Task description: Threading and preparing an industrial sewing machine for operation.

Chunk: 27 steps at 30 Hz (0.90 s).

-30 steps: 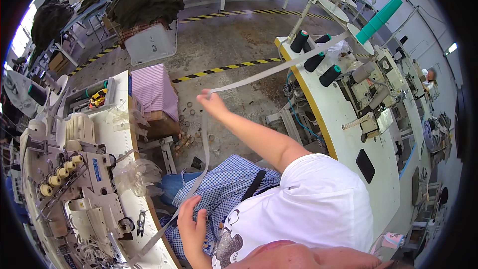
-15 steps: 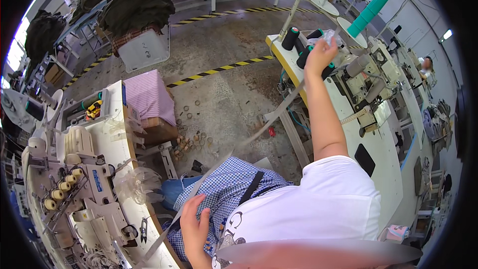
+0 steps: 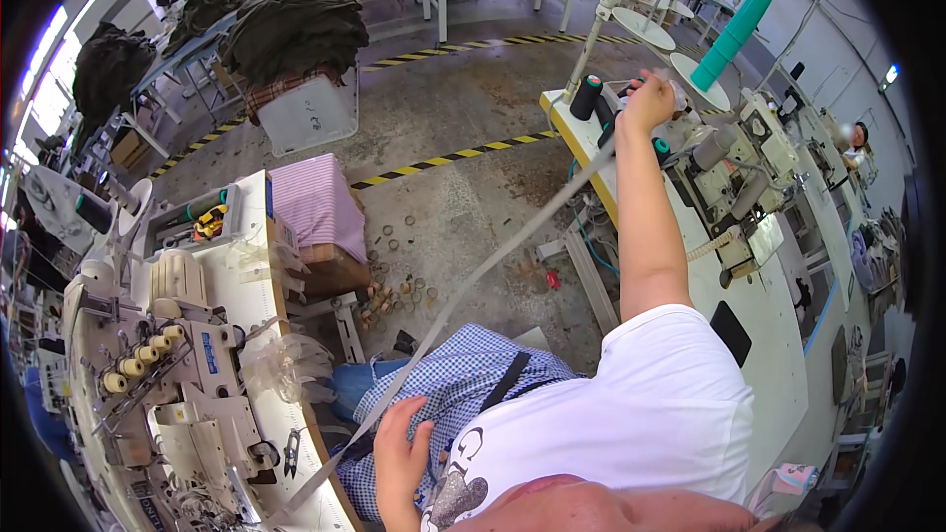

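A long grey fabric strip point(image 3: 448, 310) stretches diagonally from the left sewing table point(image 3: 258, 294) across my lap to the far right. Its far end disappears behind my right wrist. My right hand point(image 3: 647, 103), arm stretched out, has its fingers curled over the far corner of the right table, with the strip running into it; the grip itself is partly hidden. Clear plastic point(image 3: 678, 97) shows beside those fingers, and dark thread cones point(image 3: 587, 99) stand close by. My left hand point(image 3: 399, 453) hovers before my checked apron point(image 3: 463, 360), fingers apart and holding nothing, beside the strip.
A beige sewing machine point(image 3: 177, 389) fills the left table, with small black snips point(image 3: 292, 453) at its edge. More machines point(image 3: 744, 187) and a dark phone-like slab point(image 3: 730, 333) occupy the right table. A cloth-covered box point(image 3: 313, 202) stands on the floor. Another person point(image 3: 859, 143) is at far right.
My right hand has reached a little farther out over the table corner. The strip, blurred and slightly bowed before, now runs straighter. My left hand stays about where it was. The whole view has shifted slightly.
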{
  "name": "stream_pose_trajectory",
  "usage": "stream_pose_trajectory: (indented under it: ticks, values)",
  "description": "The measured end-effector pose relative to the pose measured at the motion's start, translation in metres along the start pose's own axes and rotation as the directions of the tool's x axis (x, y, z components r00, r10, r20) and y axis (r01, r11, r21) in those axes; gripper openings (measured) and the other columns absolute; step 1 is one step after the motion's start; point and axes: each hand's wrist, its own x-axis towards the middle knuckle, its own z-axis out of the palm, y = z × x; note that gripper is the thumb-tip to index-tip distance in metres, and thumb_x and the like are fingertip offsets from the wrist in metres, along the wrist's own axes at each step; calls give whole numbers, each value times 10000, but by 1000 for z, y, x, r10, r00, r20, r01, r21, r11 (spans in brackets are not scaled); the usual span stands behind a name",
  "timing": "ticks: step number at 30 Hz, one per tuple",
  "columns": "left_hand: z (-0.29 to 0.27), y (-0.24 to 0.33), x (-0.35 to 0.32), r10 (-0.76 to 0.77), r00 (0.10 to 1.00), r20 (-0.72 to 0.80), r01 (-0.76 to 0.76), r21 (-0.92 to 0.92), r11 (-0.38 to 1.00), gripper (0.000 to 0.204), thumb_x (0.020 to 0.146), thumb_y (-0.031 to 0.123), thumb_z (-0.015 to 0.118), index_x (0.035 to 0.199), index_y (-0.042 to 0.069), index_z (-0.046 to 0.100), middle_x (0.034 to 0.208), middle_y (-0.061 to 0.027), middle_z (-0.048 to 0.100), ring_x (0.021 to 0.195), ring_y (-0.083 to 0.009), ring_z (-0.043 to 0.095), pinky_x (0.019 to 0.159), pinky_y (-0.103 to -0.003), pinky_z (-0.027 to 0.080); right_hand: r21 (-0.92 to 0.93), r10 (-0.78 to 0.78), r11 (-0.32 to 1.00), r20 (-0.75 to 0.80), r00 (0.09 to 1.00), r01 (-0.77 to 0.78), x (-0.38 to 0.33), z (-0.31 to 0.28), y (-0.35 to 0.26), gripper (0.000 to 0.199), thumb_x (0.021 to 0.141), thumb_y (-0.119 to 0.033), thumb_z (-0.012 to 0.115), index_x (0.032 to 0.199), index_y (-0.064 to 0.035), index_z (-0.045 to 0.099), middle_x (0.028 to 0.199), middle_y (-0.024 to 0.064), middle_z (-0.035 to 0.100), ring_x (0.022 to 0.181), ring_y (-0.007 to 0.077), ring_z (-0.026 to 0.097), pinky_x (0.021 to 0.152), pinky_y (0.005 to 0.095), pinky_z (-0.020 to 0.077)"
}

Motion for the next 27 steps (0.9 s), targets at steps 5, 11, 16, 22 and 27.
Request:
stream_pose_trajectory:
  ticks: [5,11,16,22,27]
  values:
    - [0,3,1,-10,1000,10,10,-1,1000,266,774,85,601,1029,14,581,1042,-161,593,993,-334,554,868,-369,425,58,-82,996,273,959,68,-2,39,-30,152,884,-131,447,868,14,490,675,94,592,465,134,536,394,239,411]
    - [1,4,0,-10,1000,20,10,17,1000,272,763,42,595,1034,16,584,1021,-153,593,966,-300,560,856,-341,425,2,-159,987,240,958,163,96,123,-53,244,838,-88,418,689,23,576,666,126,631,421,134,504,370,253,390]
    - [5,4,2,4,1000,26,-5,31,1000,287,758,25,596,1044,19,582,1006,-148,595,937,-282,570,841,-325,431,-193,45,979,506,861,62,199,177,-16,219,807,-73,425,687,24,581,636,129,626,459,134,513,410,262,393]
    - [6,6,-1,0,1000,22,-1,39,999,291,760,24,598,1050,20,581,1006,-147,595,925,-279,575,830,-322,435,-404,-5,864,588,809,300,18,140,4,198,840,-135,440,857,13,570,633,81,637,475,136,551,454,277,429]
    - [8,0,-11,-71,997,27,70,11,997,285,765,26,595,1049,19,581,1006,-146,595,924,-272,577,823,-318,437,-297,-144,853,657,740,429,-65,117,12,233,867,-143,433,1036,-6,516,632,63,633,530,154,587,525,304,456]
